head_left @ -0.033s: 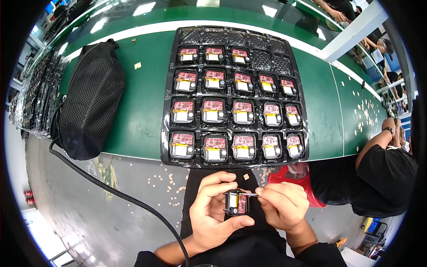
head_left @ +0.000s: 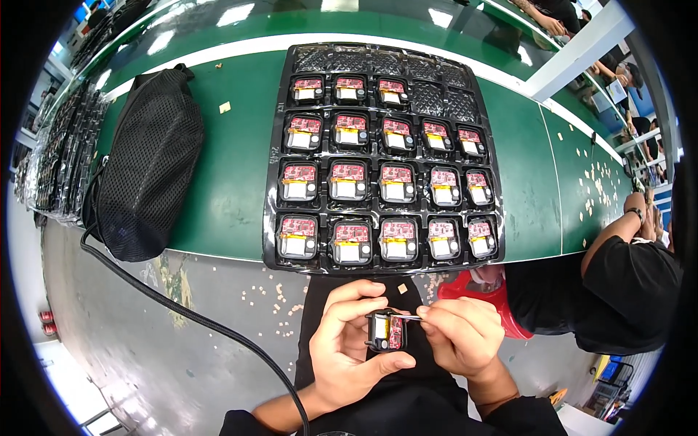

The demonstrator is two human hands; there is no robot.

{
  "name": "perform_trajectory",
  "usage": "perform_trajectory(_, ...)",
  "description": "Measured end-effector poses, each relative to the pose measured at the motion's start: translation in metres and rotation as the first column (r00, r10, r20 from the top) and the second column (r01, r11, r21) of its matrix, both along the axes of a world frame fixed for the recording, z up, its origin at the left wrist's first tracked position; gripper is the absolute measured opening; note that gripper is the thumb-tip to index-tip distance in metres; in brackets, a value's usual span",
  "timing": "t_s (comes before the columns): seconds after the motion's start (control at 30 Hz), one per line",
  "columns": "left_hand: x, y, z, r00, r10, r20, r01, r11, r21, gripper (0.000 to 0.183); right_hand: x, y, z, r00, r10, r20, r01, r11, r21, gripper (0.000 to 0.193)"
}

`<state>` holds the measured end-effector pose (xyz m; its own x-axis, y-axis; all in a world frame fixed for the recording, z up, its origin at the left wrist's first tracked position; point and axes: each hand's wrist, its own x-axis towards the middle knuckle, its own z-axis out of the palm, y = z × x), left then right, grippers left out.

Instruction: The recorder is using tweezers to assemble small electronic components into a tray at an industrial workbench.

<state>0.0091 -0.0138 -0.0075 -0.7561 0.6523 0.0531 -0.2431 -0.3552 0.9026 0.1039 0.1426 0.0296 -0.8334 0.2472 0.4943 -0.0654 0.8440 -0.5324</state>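
My left hand [head_left: 347, 347] is closed round a small black square device casing [head_left: 387, 331], held over my lap. Inside the casing show a red circuit board, a white block and a strip of yellow tape. In my right hand [head_left: 465, 334] is a pair of thin metal tweezers [head_left: 408, 317], pinched between thumb and fingers. The tweezers' tip reaches the upper edge of the casing; what it touches there is too small to tell. Just beyond my hands lies a black tray [head_left: 273, 218] with rows of similar open casings [head_left: 398, 240], its far pockets partly unfilled.
The tray rests on a green table [head_left: 225, 145]. A black mesh bag [head_left: 149, 167] and a stack of wrapped black trays [head_left: 62, 160] stand at left. A black cable [head_left: 196, 312] runs toward me. At right sits a co-worker [head_left: 596, 291] beside a red stool [head_left: 480, 294].
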Motion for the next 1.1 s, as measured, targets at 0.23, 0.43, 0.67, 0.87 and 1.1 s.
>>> perform_trajectory(0.23,0.003,0.000,0.001,1.000,-0.009,0.011,0.009,1.000,-0.005,0.079,-0.001,-0.003,0.001,1.000,-0.014,0.013,0.013,0.996,0.087,0.028)
perform_trajectory(0.43,0.002,0.001,0.001,1.000,0.019,-0.012,-0.020,1.000,-0.017,0.081,0.000,-0.007,-0.001,0.999,-0.007,0.053,0.001,0.993,0.120,0.030)
perform_trajectory(0.67,0.001,0.002,0.005,1.000,-0.002,0.016,0.000,0.990,0.140,0.069,-0.002,0.007,0.010,0.997,0.058,0.055,-0.059,0.998,0.016,0.032)
perform_trajectory(0.87,-0.001,0.013,0.010,0.717,0.209,-0.665,-0.275,0.961,0.006,0.056,-0.003,-0.004,0.044,0.981,0.128,0.147,-0.076,0.946,-0.316,0.044)
perform_trajectory(1.1,0.010,0.011,-0.006,0.819,0.240,-0.522,-0.252,0.967,0.049,0.070,-0.016,0.016,0.060,0.989,-0.016,0.145,0.029,0.996,-0.087,0.028)
